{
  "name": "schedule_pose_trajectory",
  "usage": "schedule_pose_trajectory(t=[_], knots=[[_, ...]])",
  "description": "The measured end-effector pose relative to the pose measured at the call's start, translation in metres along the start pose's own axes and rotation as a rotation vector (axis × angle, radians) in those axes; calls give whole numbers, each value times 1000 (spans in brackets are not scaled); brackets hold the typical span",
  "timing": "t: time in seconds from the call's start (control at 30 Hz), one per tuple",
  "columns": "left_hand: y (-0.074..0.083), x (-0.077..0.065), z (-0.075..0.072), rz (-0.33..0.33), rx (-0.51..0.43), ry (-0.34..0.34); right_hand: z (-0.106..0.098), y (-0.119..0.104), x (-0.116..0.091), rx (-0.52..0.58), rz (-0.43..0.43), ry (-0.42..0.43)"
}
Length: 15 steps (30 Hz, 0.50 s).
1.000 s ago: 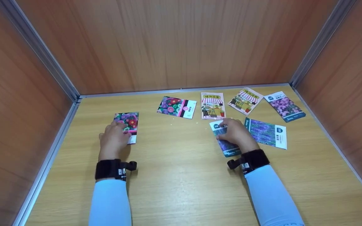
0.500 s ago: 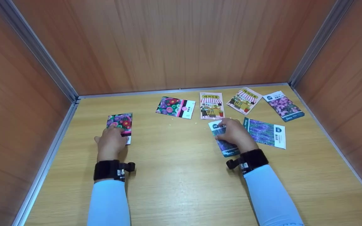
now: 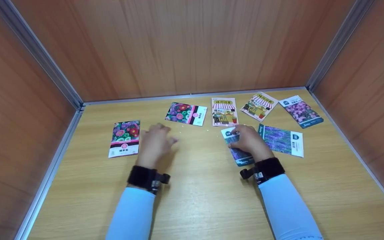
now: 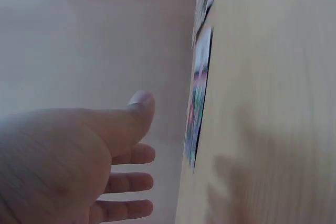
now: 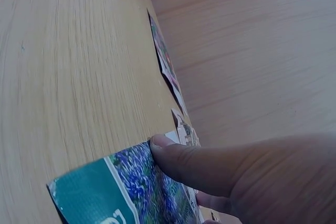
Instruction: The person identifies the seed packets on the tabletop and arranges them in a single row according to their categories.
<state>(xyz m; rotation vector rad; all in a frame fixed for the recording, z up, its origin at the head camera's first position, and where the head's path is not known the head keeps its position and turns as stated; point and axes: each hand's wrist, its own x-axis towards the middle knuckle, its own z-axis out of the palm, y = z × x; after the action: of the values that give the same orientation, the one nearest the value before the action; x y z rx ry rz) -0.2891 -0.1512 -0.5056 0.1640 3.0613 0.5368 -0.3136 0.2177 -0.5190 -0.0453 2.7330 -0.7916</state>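
Note:
My left hand [image 3: 155,143], blurred, hovers over the table with nothing in it, its thumb apart from loosely bent fingers. To its left a seed packet with red and purple flowers [image 3: 124,139] lies flat. A matching flower packet [image 3: 186,114] lies sideways beyond the hand and also appears in the left wrist view. My right hand [image 3: 250,141] grips a blue-purple flower packet with a teal end [image 3: 242,157] by its edges. In the right wrist view the thumb [image 5: 181,162] presses on that packet's edge. The hand covers part of the packet in the head view.
Two pink packets with a striped awning picture [image 3: 224,112] lie at the back. A lavender packet [image 3: 280,140] lies right of my right hand, with a pink-flower packet [image 3: 301,111] behind it. Wooden panels [image 3: 192,46] enclose the table on three sides; tiny white specks dot its surface.
My left hand shifted the red and purple flower packet slightly left, let go of it and moved right. My right hand has stayed on the blue-purple packet.

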Motion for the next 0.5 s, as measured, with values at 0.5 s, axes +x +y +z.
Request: schedule_pose_trajectory(t=[0.5], knots=[[106, 49, 46, 162, 67, -155, 0, -1, -1, -66, -13, 29]])
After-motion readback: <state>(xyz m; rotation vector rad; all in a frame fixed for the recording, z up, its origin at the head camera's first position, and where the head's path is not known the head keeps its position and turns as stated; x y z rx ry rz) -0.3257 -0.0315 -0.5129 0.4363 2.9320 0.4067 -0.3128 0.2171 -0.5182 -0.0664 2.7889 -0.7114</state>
